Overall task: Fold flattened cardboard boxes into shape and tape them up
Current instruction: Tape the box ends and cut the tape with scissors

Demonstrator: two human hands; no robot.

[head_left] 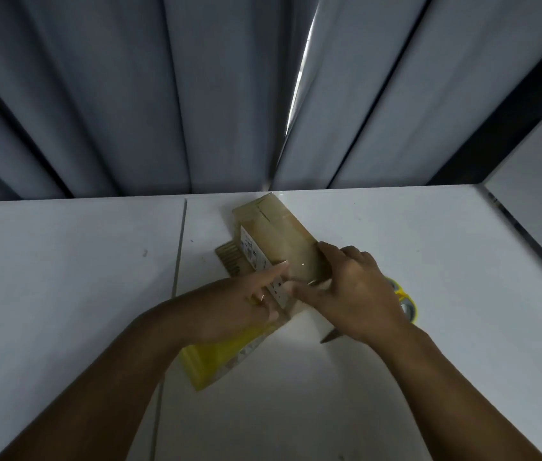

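Two hands work a folded cardboard box at the middle of a white table, its long body angled from the far edge back toward the person. The left hand lies flat-fingered, its forefinger stretched out and pressing the near end of the box beside a white label; the right hand curls over the near right edge and grips the box, thumb reaching across toward the left forefinger. Small glints at that end may be clear tape, though the blur makes it impossible to say.

The risks, judged from here, sit at the near end. A single fingertip is a slight hold on a springy flap; if it lifts early the flap could pop open or any tape could crease and bubble. The box rests partly on a yellow sheet and a scrap of ribbed card; on that uneven, slick footing it could skid or rock under pressure. A yellow tape roll lies just right of the right wrist, and a dark pointed tip, perhaps scissors, pokes out beneath it; a careless sweep of the forearm could knock either.
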